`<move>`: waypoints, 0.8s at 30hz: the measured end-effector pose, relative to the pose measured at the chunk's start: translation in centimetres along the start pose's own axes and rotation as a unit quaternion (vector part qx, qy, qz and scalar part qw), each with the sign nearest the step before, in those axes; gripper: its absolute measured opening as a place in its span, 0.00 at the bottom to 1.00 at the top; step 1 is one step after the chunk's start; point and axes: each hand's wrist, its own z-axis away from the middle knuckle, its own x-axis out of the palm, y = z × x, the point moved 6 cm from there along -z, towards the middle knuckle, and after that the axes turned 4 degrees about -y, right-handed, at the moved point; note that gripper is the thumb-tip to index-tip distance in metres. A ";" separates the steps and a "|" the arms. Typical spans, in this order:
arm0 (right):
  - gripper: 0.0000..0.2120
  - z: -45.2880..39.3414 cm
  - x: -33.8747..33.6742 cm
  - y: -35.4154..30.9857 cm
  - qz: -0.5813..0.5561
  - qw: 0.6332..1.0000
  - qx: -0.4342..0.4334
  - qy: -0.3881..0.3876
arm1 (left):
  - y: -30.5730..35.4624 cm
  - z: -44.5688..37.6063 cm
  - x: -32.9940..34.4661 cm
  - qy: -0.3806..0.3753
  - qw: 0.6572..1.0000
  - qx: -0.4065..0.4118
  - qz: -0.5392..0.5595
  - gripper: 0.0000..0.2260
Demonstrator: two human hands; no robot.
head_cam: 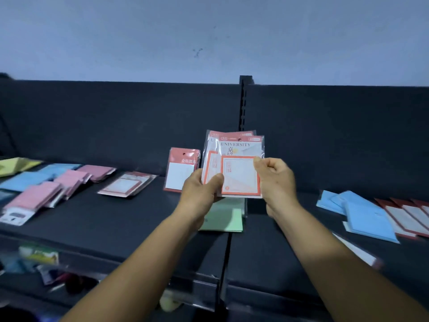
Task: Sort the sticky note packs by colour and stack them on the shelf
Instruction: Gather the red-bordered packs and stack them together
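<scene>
Sorting looks maybe halfway. Both hands, left hand (201, 186) and right hand (274, 175), pinch a bunch of red-bordered packs (234, 166) above the shelf (130, 219). Pink packs (67, 182) and blue packs (364, 212) lie loosely grouped, none neatly stacked.

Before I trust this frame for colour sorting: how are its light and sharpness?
Head view: dim, bluish light; the red-bordered packs held by the left hand and right hand are fairly sharp, "UNIVERSITY" readable; the pink packs at left and the lower shelf clutter are blurred; wide-angle bending shows at the edges.
</scene>
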 end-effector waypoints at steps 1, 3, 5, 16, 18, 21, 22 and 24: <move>0.03 0.5 1.4 0.0 -0.012 1.000 0.004 -0.013 | 0.3 0.0 -1.4 0.003 1.000 0.003 0.000 0.05; 0.04 1.6 4.2 0.0 -0.029 0.998 0.016 -0.049 | 0.5 -0.1 -3.9 0.008 1.000 0.006 0.004 0.06; 0.05 2.5 6.9 0.3 -0.025 0.996 0.025 -0.085 | 0.6 0.0 -6.3 0.017 1.000 0.008 -0.005 0.06; 0.05 6.7 20.0 3.9 0.068 0.983 0.069 -0.157 | 0.9 0.8 -20.2 0.061 0.990 0.007 -0.127 0.13; 0.11 7.7 22.6 4.7 0.107 0.973 0.077 -0.190 | 0.5 0.6 -23.1 0.091 0.985 -0.008 -0.149 0.13; 0.17 8.7 26.0 5.9 0.148 0.964 0.078 -0.207 | -0.3 0.2 -26.7 0.114 0.974 -0.029 -0.193 0.15; 0.18 9.0 26.9 6.2 0.161 0.962 0.078 -0.207 | -0.2 0.3 -27.6 0.120 0.969 -0.034 -0.213 0.14; 0.19 9.1 28.5 6.9 0.195 0.956 0.076 -0.207 | 0.0 0.4 -29.0 0.137 0.954 -0.042 -0.261 0.13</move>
